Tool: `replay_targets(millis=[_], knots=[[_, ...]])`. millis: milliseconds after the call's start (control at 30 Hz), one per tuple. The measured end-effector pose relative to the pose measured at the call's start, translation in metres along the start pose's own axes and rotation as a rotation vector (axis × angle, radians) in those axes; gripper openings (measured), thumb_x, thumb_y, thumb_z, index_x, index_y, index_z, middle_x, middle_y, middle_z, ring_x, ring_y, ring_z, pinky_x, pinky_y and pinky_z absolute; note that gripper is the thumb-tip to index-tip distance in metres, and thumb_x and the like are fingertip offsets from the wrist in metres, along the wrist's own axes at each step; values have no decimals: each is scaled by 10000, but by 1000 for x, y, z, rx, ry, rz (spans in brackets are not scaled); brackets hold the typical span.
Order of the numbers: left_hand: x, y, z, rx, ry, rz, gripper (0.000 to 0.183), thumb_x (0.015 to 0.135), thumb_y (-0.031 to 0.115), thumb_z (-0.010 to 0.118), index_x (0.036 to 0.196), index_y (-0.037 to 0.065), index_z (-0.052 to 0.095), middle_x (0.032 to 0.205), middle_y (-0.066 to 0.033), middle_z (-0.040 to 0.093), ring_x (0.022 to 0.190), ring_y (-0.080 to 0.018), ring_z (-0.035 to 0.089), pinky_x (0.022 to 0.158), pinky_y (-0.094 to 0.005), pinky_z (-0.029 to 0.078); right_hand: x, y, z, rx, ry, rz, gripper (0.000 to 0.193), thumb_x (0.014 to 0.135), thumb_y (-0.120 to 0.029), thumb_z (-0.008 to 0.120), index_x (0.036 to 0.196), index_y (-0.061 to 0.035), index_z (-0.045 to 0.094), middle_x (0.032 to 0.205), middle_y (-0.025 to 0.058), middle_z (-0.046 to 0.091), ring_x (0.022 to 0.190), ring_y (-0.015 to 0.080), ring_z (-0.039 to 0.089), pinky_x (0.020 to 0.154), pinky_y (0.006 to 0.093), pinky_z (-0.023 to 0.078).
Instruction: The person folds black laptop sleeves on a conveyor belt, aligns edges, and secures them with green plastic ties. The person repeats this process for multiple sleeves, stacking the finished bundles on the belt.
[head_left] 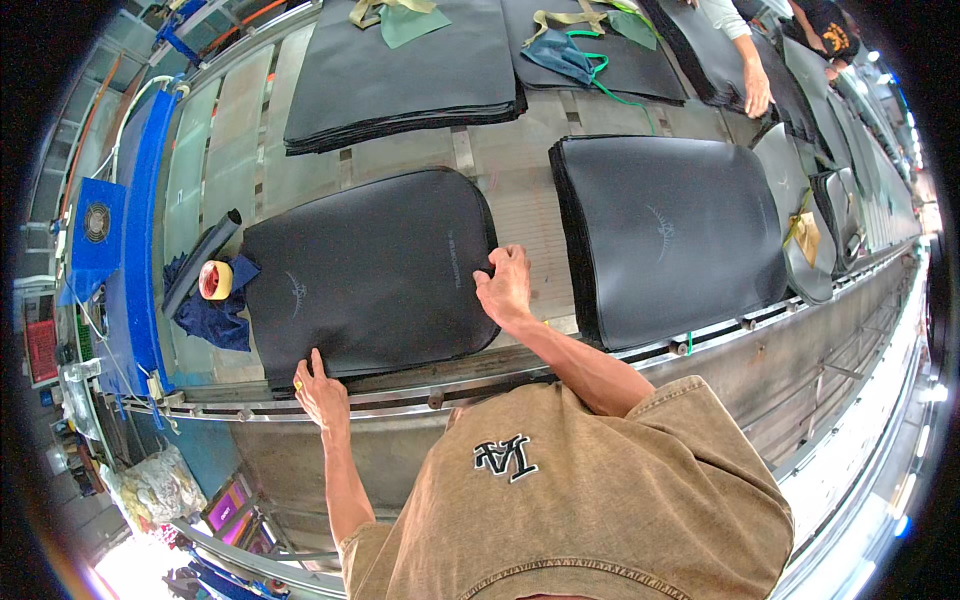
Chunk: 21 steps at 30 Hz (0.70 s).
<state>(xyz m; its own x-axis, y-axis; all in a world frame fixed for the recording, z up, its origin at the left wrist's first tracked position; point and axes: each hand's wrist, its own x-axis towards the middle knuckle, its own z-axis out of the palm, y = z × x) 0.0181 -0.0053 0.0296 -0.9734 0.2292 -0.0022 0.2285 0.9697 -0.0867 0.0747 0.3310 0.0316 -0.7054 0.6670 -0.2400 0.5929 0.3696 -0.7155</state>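
Now, on the long slatted worktable, near side: touching a rounded black panel stack with spread left hand and curled right hand, can't tell if pinching; toward the table's left end, spotting a tape roll!

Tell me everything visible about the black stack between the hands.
The black stack lies flat on the worktable, printed side up, its right-hand corners rounded. It looks smooth and rubbery or leathery, with a pale emblem toward the left and faint lettering near the right. Its edges suggest several thin sheets. The left hand touches its near edge, the right hand its right edge; navy cloth lies at its left end.
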Motion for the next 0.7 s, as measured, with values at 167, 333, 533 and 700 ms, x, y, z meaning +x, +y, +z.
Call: replay_targets(millis=[167,333,533,700], knots=[[-2,0,1,-11,0,-5,574,753,-4,566,1311,106,488,1256,-150,469,1159,-321,460,878,-443,422,-3,-12,-11,109,-71,-17,261,762,-86,664,965,-28,510,1143,169,439,1028,360,463,851,446,439],[-1,-1,1,-14,16,4,575,752,-3,571,1309,115,491,1254,-150,471,1158,-318,462,888,-438,420,-7,3,-1,-67,135,-323,267,748,-55,665,947,-11,493,1102,173,470,992,374,488,792,466,450],[-1,0,3,-11,13,-10,579,745,-7,580,1303,122,496,1248,-141,472,1158,-313,463,901,-433,417,-4,13,5,-100,94,-347,287,765,-78,643,994,2,491,1190,203,436,1060,396,451,874,481,418],[-2,-1,4,-12,26,-5,575,742,-11,579,1297,119,498,1239,-130,475,1154,-309,466,900,-430,418,-7,6,4,-120,124,-227,289,760,-84,654,990,-7,497,1159,208,460,1058,390,455,887,491,392]])
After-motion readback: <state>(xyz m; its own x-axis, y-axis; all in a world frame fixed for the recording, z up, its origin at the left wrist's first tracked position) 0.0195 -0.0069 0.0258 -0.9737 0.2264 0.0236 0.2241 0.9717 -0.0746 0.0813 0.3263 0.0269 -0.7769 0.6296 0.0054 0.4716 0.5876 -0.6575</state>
